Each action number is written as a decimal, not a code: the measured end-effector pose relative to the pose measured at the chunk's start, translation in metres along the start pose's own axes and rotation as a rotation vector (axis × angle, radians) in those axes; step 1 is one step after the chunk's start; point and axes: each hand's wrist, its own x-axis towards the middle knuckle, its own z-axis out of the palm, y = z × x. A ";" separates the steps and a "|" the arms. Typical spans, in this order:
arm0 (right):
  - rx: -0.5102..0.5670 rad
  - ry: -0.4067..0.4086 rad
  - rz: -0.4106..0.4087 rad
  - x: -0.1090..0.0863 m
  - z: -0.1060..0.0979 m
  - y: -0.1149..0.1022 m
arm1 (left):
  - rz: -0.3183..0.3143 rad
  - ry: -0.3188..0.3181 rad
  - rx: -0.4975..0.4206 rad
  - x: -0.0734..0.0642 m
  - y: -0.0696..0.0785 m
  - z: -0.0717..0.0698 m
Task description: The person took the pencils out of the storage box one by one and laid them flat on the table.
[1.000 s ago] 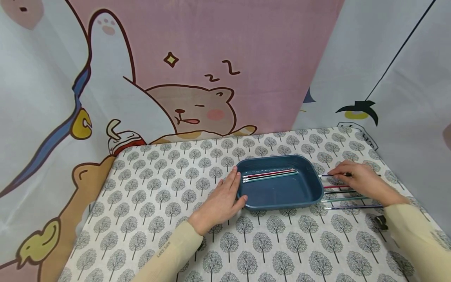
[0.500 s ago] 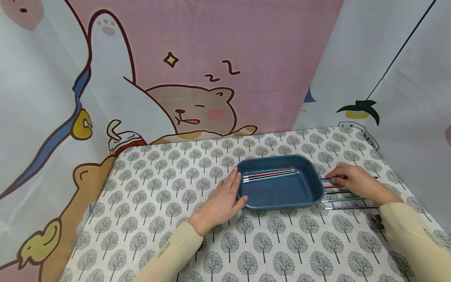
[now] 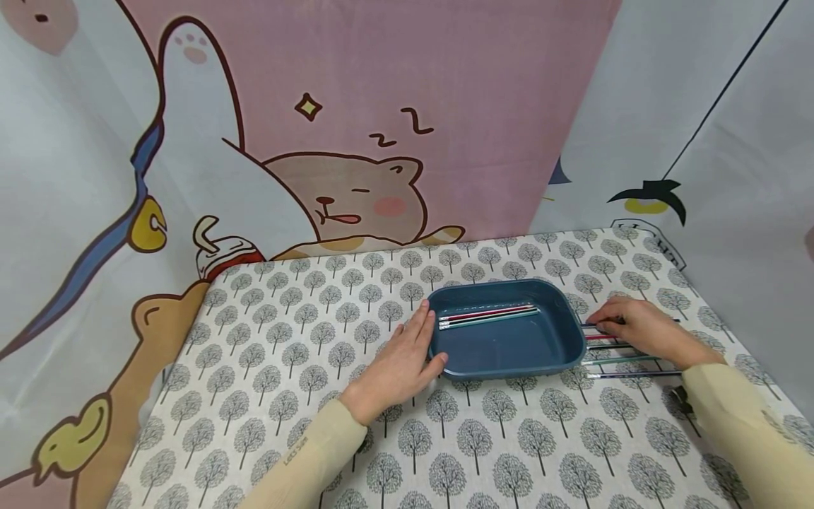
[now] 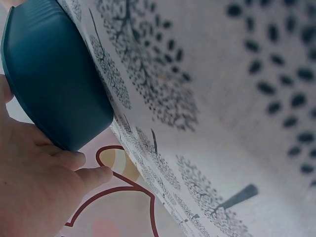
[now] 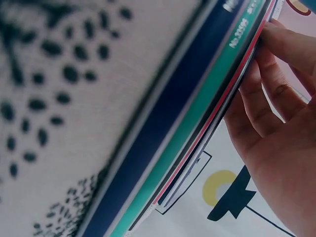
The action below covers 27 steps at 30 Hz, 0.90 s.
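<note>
A blue plastic tray (image 3: 502, 345) stands on the table, with several pencils (image 3: 486, 317) lying side by side near its far wall. My left hand (image 3: 399, 362) rests against its left end, fingers stretched along the rim. Right of the tray lies a row of pencils: red (image 3: 598, 337), black (image 3: 607, 346), teal (image 3: 626, 359) and navy (image 3: 636, 375). At the row's far side my right hand (image 3: 645, 331) pinches a dark blue pencil (image 3: 590, 325) between thumb and fingers; the hand covers its middle. In the right wrist view the navy pencil (image 5: 158, 118) looms closest.
A tree-print cloth (image 3: 305, 353) covers the table. Printed cartoon curtains (image 3: 496, 127) hang along the back and sides. A small black object (image 3: 680, 397) sits by my right sleeve, partly hidden.
My right hand has moved slightly toward me with the dark blue pencil, which now lies nearer and more parallel to the red one. The left hand and the tray have stayed put.
</note>
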 end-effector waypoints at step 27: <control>0.000 0.105 0.112 -0.003 -0.037 -0.055 | -0.005 -0.004 0.004 0.000 -0.001 0.000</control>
